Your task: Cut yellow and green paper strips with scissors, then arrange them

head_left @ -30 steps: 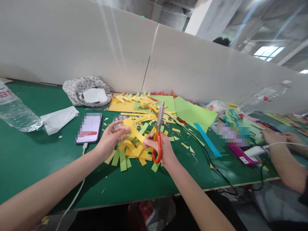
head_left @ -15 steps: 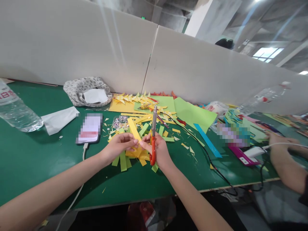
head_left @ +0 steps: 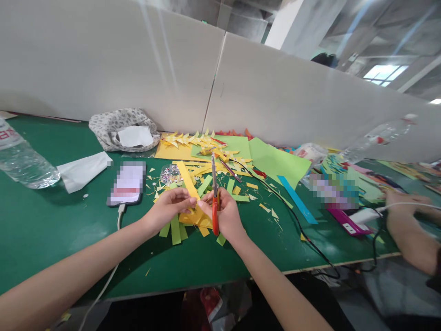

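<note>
My left hand (head_left: 171, 207) is closed, pinching a yellow paper strip (head_left: 186, 178) that slants up and away over the pile. From the other side my right hand (head_left: 224, 212) touches the strip's near end with thumb and fingertips. Scissors (head_left: 215, 215) with orange-red handles are also in my right hand, blades pointing up and away. Beneath both hands lie loose green paper strips (head_left: 175, 230) and yellow paper pieces (head_left: 203, 221). Just beyond is a clear container of small sequins (head_left: 170, 174).
A phone (head_left: 127, 183) on a white cable lies left, near a water bottle (head_left: 25, 158). Green sheets (head_left: 277, 161), a black cord (head_left: 303, 226) and a purple power strip (head_left: 347, 223) are right. Another person's hand (head_left: 401, 207) is at far right. A white partition (head_left: 138, 69) stands behind.
The scissors have tilted slightly, their tips moving left. My hands stay together at the yellow strip, and the view has shifted a little.
</note>
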A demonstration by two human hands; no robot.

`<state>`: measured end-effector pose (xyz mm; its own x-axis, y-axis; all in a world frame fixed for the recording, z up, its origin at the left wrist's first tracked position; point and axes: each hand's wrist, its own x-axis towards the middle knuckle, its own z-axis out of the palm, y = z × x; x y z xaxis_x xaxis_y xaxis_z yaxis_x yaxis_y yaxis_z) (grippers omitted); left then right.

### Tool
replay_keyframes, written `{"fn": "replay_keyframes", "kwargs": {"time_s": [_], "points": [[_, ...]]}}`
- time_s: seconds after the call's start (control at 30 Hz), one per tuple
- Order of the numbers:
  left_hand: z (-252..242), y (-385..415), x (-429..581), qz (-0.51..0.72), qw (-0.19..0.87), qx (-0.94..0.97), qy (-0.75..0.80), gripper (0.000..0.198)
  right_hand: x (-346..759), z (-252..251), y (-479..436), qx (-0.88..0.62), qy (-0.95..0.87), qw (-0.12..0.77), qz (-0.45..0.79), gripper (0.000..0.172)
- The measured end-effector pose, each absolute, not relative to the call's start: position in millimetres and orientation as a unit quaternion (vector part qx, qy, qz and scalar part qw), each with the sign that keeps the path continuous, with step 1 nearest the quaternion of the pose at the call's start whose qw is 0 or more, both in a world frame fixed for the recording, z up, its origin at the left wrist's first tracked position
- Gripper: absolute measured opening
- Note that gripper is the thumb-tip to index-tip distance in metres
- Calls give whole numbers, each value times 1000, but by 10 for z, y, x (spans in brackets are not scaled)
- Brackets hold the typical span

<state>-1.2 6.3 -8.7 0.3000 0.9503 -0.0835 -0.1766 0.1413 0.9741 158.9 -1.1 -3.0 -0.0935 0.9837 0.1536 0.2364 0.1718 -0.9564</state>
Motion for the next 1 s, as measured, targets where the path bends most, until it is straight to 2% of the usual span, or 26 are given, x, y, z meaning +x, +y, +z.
{"fn": "replay_keyframes", "kwargs": {"time_s": [0.2, 0.3, 0.47, 1.0], "points": [[-32, 101, -86, 552, 568, 455, 407, 15, 1651, 95, -62, -608, -707, 321, 166, 34], [-14, 99, -109, 566, 558, 452, 405, 14, 1642, 83, -67, -610, -734, 275, 116, 33], [-7, 89, -93, 560, 572, 450, 395, 11, 1612, 35, -73, -605, -750, 246, 99, 34], [-53, 89, -78, 546, 577, 464, 392, 13, 1624, 29, -85, -596, -755, 247, 118, 34]]}}
